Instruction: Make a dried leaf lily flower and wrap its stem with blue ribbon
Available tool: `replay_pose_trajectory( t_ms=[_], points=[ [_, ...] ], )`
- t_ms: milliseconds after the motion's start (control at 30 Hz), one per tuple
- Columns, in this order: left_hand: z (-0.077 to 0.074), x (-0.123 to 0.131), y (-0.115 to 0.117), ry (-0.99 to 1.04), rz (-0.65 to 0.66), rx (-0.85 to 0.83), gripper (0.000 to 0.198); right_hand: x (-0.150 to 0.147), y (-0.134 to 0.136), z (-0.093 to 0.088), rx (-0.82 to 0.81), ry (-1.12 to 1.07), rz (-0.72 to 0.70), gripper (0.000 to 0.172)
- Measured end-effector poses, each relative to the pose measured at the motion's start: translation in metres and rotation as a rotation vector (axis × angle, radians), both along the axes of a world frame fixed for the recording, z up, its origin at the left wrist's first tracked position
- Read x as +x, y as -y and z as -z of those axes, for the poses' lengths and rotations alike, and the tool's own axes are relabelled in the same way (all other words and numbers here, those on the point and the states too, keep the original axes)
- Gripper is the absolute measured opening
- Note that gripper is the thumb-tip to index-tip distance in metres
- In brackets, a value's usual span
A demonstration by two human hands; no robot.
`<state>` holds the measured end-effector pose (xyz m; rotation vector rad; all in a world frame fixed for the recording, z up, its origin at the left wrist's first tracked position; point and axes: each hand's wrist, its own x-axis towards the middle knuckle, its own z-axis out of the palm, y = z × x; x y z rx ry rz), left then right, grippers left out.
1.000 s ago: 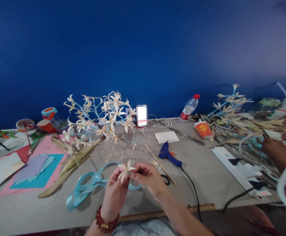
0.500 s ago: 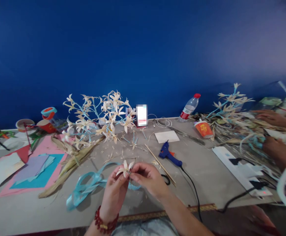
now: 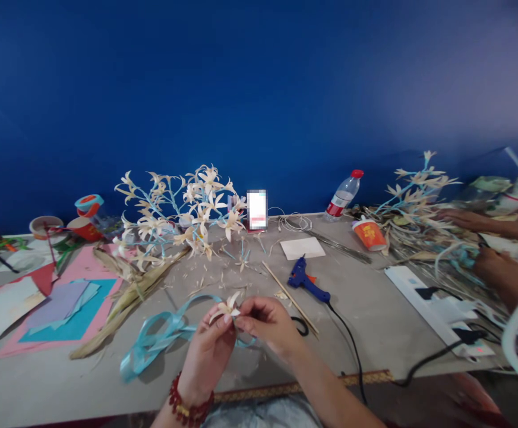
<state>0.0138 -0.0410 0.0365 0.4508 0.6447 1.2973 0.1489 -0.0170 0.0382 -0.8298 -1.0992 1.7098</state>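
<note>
My left hand [image 3: 215, 339] is closed around the base of a cream artificial flower [image 3: 229, 308], whose pointed petals open upward above the thumb. Pinched fingertips of my right hand [image 3: 268, 321] meet at the flower's base; what lies between them is hidden. Loops of light blue ribbon [image 3: 141, 351] lie on the table to the left, and part of it passes beneath both hands. Beyond them stands a branching spray of similar flowers [image 3: 205, 205] with blue-wrapped stems. A blue glue gun [image 3: 306, 280] lies to the right of my hands, its black cord trailing to the table edge.
A thin wooden stick [image 3: 290, 297] and a white card [image 3: 302, 248] lie nearby. Coloured paper [image 3: 69, 321] and dried husks [image 3: 120, 315] are leftward. Rightward are a power strip [image 3: 437, 309], a bottle [image 3: 343, 196], an orange cup [image 3: 369, 235] and another person's hands [image 3: 493, 267].
The flower has tilted and turned slightly between my hands, its petals now facing more upward. My left hand has shifted a little to the right. At the far right, the other person's hands moved slightly.
</note>
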Motion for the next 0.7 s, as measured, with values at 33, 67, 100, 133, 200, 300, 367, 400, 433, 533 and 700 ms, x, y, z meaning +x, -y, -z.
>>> replay_pose_trajectory(
  t_ms=[33, 67, 100, 133, 200, 300, 367, 400, 433, 533, 700],
  points=[
    [-0.001, 0.0, 0.0, -0.007, 0.004, 0.009, 0.015, 0.0, 0.0, -0.001, 0.033, 0.021, 0.007, 0.035],
    [-0.001, 0.001, 0.0, -0.019, -0.001, 0.016, 0.014, 0.001, 0.0, -0.002, 0.08, 0.053, 0.024, 0.034],
    [-0.002, 0.001, 0.001, -0.034, -0.015, 0.023, 0.014, 0.001, 0.001, -0.004, 0.137, 0.095, 0.051, 0.032],
    [-0.002, 0.002, 0.001, -0.052, -0.034, 0.03, 0.013, 0.002, 0.002, -0.005, 0.198, 0.145, 0.082, 0.03],
    [-0.002, 0.003, 0.002, -0.09, -0.08, 0.043, 0.014, 0.003, 0.004, -0.01, 0.314, 0.267, 0.142, 0.023],
    [-0.001, 0.002, 0.004, -0.154, -0.121, 0.057, 0.013, 0.005, 0.007, -0.016, 0.43, 0.448, 0.205, 0.012],
    [0.001, 0.002, 0.005, -0.178, -0.139, 0.073, 0.01, 0.006, 0.008, -0.019, 0.457, 0.484, 0.201, 0.012],
    [0.002, 0.002, 0.005, -0.181, -0.144, 0.082, 0.009, 0.006, 0.008, -0.019, 0.452, 0.47, 0.184, 0.013],
    [0.002, 0.001, 0.005, -0.179, -0.146, 0.088, 0.009, 0.007, 0.007, -0.019, 0.435, 0.44, 0.156, 0.015],
    [0.001, 0.001, 0.005, -0.161, -0.121, 0.088, 0.008, 0.008, 0.003, -0.015, 0.308, 0.318, 0.069, 0.021],
    [-0.004, -0.001, 0.003, -0.129, -0.064, 0.076, 0.012, 0.008, -0.003, -0.008, 0.064, 0.155, -0.039, 0.033]
  ],
)
